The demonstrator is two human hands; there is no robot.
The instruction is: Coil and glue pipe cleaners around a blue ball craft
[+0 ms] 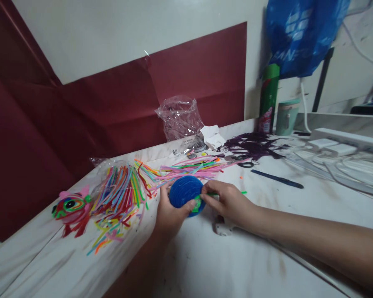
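Observation:
My left hand is wrapped round a blue disc of coiled paper strips from below and behind, with the thumb across its lower edge. My right hand pinches a green paper strip against the disc's right edge, fingers closed on it. Both hands hover just above the white marble tabletop. A spread of loose coloured paper strips lies just left of and behind the disc.
A finished red and pink paper-strip fish figure lies at the far left. Behind are a crumpled clear plastic bag, a purple strip pile, scissors, a blue pen, a green can, a cup and a power strip with cables.

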